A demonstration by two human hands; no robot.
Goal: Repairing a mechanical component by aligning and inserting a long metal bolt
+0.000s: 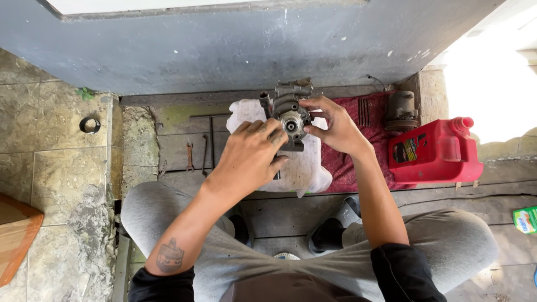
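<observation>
Part: a grimy metal housing (289,112) with a round bearing hub at its face sat held up between both hands, above a white cloth (302,168) on the wooden boards.
Left hand: the left hand (249,156) covered the part's near side, fingers curled together against it; fingertips were hidden, so the exact grip could not be told.
Right hand: the right hand (333,126) pinched the part's far edge, thumb below, fingers on top.
Nearby: a red mat (358,162), a red jug (433,151), a rusty cylinder (400,111), a wrench (189,156), and a black ring (89,124) on the tiles.
</observation>
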